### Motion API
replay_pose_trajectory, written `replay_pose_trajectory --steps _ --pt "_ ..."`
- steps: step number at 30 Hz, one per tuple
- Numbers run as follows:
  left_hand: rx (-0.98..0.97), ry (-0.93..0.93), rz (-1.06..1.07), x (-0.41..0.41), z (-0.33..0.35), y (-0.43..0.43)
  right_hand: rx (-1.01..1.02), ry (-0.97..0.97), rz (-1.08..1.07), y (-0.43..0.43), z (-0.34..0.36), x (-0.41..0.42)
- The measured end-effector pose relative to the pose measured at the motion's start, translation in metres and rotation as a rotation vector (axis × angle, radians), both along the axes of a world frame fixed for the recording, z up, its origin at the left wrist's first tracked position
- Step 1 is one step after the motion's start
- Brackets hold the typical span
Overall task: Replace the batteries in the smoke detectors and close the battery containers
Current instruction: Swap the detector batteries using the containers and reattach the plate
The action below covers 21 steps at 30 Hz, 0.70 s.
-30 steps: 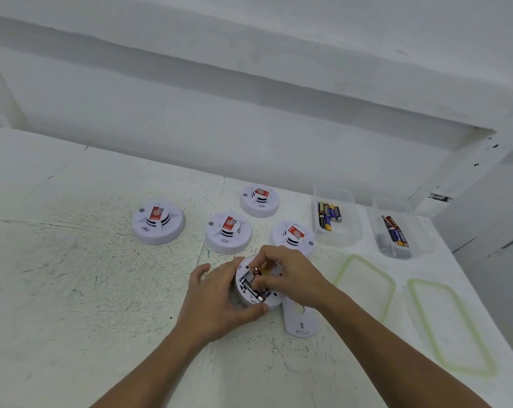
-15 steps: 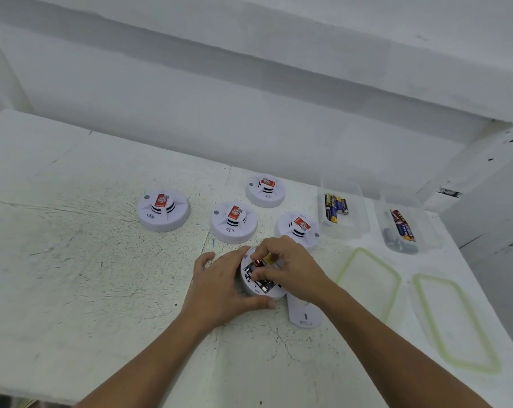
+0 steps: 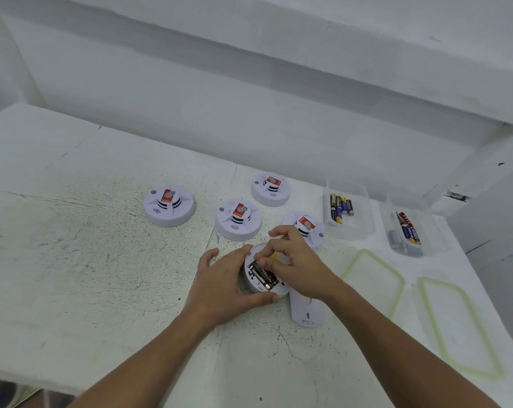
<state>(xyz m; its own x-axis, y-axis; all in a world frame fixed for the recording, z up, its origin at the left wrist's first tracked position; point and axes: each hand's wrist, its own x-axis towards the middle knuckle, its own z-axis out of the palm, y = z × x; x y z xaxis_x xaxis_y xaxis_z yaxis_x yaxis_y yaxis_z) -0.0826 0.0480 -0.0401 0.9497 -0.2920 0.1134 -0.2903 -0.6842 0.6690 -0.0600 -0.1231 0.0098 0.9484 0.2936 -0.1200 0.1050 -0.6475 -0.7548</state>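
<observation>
**Status: Battery Seating on One Opened Detector**

White speckled worktable [image 3: 102, 260] against a white wall carried every part in the head view.

Progress: One open detector [image 3: 251, 282] lay inverted near the front edge of the table, with a dark battery [image 3: 264, 275] in its compartment. Its cover [image 3: 307, 315] lay detached just beside it. Four closed detectors [image 3: 238, 219] stood face up behind it; whether these had been serviced could not be told. Two clear containers [image 3: 364, 228] held loose batteries [image 3: 341, 206], and both lids [image 3: 370, 278] lay flat on the table. By this evidence the task was judged far from complete: the cover was not yet refitted and both containers remained to be closed.

Hand pose: The left hand [image 3: 223, 287] gripped the open detector's rim, with the fingers curled along the far side and the thumb on the near side. The right hand [image 3: 296, 260] arched over the compartment, its curled fingertips [image 3: 261, 262] bearing on the far end of the dark battery.
</observation>
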Motion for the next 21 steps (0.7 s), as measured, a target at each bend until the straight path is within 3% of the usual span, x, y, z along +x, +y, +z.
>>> replay_pose_trajectory --steps 15,21 --pt "-0.016 -0.003 -0.013 0.000 -0.001 0.001 0.034 0.148 -0.162 0.009 0.005 0.001" --pt "-0.018 -0.003 -0.015 0.002 -0.001 0.001 -0.057 0.139 -0.219 0.011 0.002 0.002"
